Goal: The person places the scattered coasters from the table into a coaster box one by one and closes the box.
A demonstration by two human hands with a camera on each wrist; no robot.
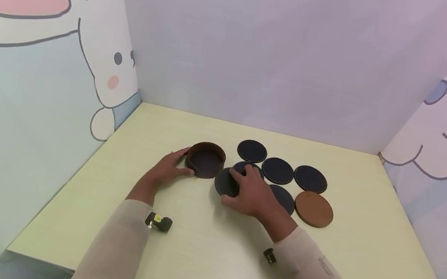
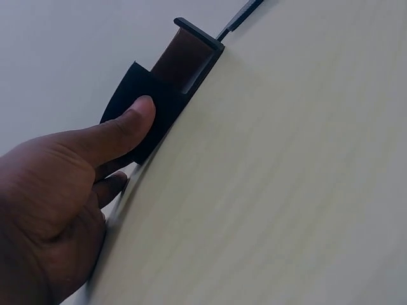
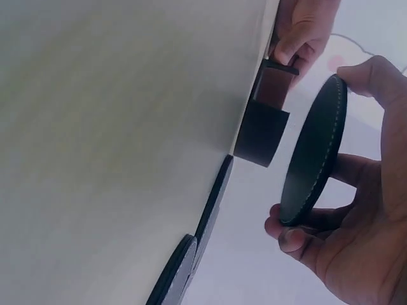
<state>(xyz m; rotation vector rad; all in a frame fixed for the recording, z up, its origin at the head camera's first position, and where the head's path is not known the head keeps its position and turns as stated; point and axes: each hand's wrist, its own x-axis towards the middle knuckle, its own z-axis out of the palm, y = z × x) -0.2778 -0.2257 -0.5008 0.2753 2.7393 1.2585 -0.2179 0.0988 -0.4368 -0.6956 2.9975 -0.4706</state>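
On the left, my left hand [image 1: 166, 168] grips a round, dark brown coaster holder [image 1: 209, 148] that stands on the table, thumb against its near side. The left wrist view shows the thumb [image 2: 141, 113] flat on the holder's dark outer wall [image 2: 164, 101], beside a notch in that wall. Just right of the holder, my right hand [image 1: 252, 193] holds a round black coaster [image 1: 225, 183]. Seen from the right wrist, this coaster [image 3: 315, 152] is raised and tilted, pinched by its stitched edge between thumb and fingers.
Several black coasters lie flat around the right hand, among them one at the back [image 1: 252, 151], one at the right [image 1: 310, 178] and one partly under the hand [image 1: 250, 166]. A brown coaster [image 1: 314, 209] lies nearest the right. Walls enclose the pale table [image 1: 198, 251] on three sides.
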